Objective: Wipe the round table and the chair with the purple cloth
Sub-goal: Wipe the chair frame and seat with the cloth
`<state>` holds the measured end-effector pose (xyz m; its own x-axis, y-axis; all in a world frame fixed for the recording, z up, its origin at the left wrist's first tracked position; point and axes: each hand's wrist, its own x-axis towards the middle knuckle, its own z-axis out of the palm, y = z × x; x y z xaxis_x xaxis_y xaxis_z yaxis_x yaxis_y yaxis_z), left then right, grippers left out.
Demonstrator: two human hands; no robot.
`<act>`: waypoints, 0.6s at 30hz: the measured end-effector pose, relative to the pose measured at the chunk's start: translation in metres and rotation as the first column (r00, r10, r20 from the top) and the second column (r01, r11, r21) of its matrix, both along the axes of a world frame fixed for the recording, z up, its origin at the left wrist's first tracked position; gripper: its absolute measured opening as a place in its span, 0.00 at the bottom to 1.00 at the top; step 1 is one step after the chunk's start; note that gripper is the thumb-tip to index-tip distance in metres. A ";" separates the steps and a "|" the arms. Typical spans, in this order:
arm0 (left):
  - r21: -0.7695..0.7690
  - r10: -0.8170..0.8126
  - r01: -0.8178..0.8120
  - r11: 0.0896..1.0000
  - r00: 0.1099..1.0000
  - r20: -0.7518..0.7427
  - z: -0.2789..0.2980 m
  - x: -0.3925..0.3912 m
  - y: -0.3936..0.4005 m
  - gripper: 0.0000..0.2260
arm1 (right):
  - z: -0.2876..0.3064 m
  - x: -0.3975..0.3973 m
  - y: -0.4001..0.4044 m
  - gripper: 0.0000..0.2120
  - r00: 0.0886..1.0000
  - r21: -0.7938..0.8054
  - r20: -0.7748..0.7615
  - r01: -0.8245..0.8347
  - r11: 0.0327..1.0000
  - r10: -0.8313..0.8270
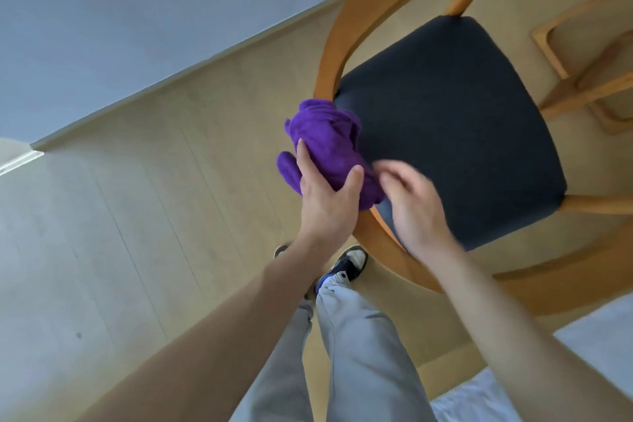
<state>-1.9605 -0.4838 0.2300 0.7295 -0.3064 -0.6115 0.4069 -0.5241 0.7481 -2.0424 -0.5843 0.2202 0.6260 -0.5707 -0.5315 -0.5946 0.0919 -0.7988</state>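
A pale wood-plank floor [164, 188] fills most of the view. A grey-blue wall [137, 10] runs along its upper left, with a light baseboard [191, 65] where the two meet. At the right edge, a light wooden frame [582, 55] stands on the floor. Below centre are grey trousers [359, 346] and sneakers [349, 265], dark with white and blue, planted on the planks. A white surface [603, 336] shows at the bottom right corner.

No text, label, brand or number can be read anywhere (the view is partly blurred).
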 end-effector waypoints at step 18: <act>0.070 0.026 -0.013 0.997 0.982 -0.188 0.007 -0.055 0.022 0.32 | -0.026 -0.036 0.045 0.17 0.940 -0.422 -0.320 -0.029 0.906 -0.119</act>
